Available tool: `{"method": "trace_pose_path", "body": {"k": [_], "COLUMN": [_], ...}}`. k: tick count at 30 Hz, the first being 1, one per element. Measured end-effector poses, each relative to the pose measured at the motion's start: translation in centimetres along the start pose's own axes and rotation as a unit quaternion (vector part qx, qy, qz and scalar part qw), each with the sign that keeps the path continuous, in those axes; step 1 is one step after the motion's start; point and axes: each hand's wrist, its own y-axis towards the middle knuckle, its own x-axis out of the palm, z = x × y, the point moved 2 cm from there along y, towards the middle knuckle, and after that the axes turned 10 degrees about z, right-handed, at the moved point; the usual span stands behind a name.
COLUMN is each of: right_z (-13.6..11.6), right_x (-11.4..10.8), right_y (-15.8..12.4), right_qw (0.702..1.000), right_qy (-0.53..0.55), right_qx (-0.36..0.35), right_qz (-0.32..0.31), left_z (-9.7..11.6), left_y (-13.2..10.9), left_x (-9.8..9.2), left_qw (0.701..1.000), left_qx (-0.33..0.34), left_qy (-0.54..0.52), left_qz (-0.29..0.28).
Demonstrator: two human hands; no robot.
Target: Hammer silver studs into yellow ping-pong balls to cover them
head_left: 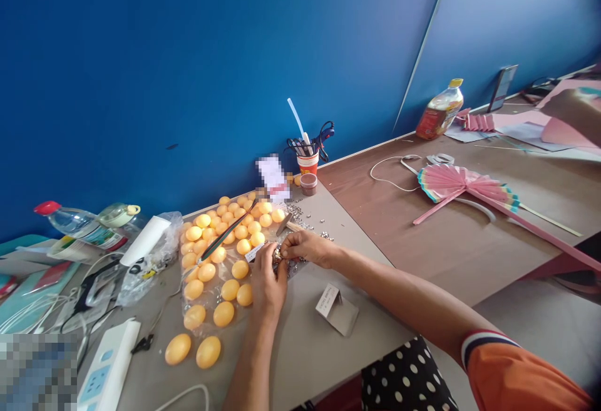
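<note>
My left hand (270, 279) and my right hand (307, 248) meet over the table, fingers closed around a small lumpy object (277, 254) with a metallic shine. Its kind is too small to tell, and fingers partly cover it. A hammer (283, 223) with a dark head lies just beyond my right hand. Around it, many tiny silvery pieces (325, 235) are scattered. Left of my hands, several orange ping-pong balls (224, 314) rest on clear plastic, with a dark strap-like strip (225, 234) across them. A folded grey card (337, 311) stands near my right forearm.
At the left are a power strip (106, 367), plastic bottles (84, 226) and cables. By the blue wall stand a paper cup of tools (308, 162) and a small lidded tub (308, 184). Rightward lie a pink paper fan (464, 187), a drink bottle (439, 113) and another person's hand (575, 113).
</note>
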Motion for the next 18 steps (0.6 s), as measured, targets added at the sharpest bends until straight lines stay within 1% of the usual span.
{"method": "trace_pose_path", "body": {"k": [9, 18], "right_z": [-0.42, 0.29], "right_x": [0.06, 0.06], "right_y": [-0.22, 0.20], "right_qw": [1.000, 0.995], "right_qy": [0.001, -0.084], "right_qx": [0.003, -0.007], "right_qz": [0.000, 0.052], "left_z": [0.16, 0.18], "left_y": [0.09, -0.02], "left_x": [-0.03, 0.03], "left_qw": [1.000, 1.000], "left_qx": [-0.013, 0.003], "left_qy": [-0.013, -0.006], "left_qz": [0.003, 0.001]}}
